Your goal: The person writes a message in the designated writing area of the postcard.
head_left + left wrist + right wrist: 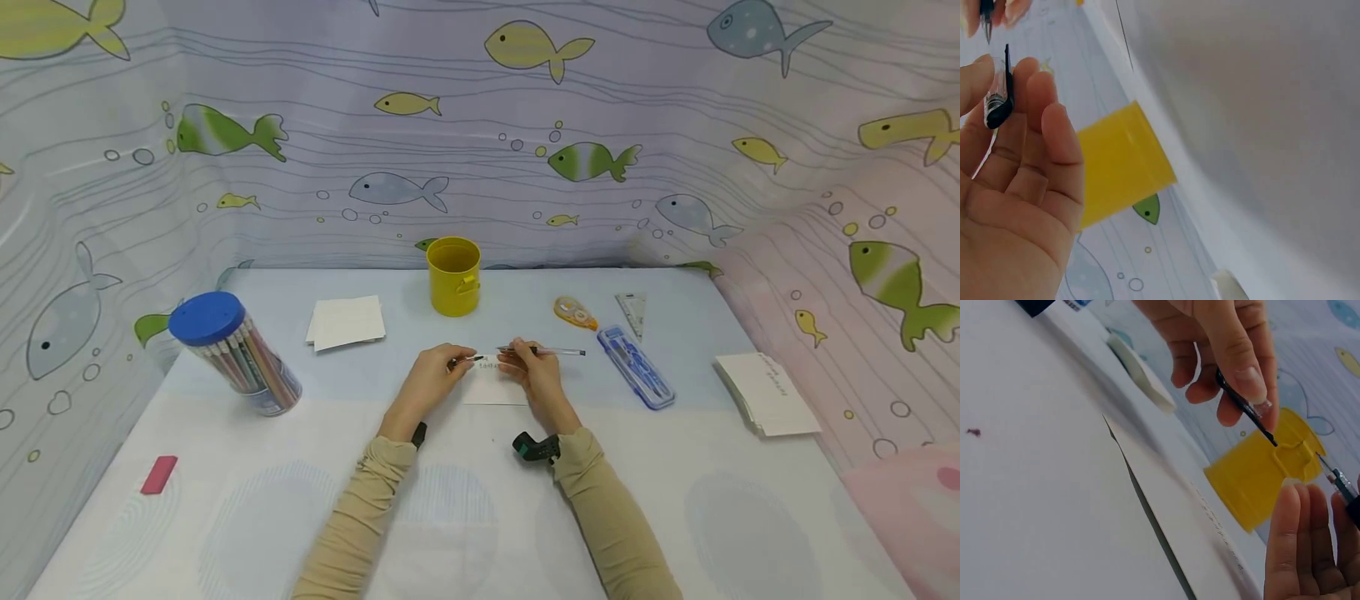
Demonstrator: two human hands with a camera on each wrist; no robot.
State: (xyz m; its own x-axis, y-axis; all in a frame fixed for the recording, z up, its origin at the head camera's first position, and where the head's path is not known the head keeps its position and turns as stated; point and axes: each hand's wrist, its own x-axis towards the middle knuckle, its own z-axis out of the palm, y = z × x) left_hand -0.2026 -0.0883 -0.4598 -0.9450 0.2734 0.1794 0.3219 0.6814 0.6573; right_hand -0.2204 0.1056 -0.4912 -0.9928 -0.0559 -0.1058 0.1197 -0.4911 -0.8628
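Observation:
In the head view my left hand [433, 373] pinches a clear pen cap with a black clip [1001, 100] between thumb and fingers. My right hand [536, 371] holds a clear-barrelled pen [562, 351], its bare metal tip [1325, 461] pointing left toward the cap. A small gap separates tip and cap. Both hands are raised over the far edge of a white card [491, 393] that bears some handwriting near its top. In the right wrist view the cap's clip [1244, 407] shows dark below the left thumb.
A yellow bucket [454, 287] stands behind the hands. To the left are white cards [345, 323], a tub of pencils [243, 358] and a red eraser [159, 475]. To the right lie correction tape [575, 312], a ruler [633, 312], a blue case [636, 367] and stacked written cards [768, 396].

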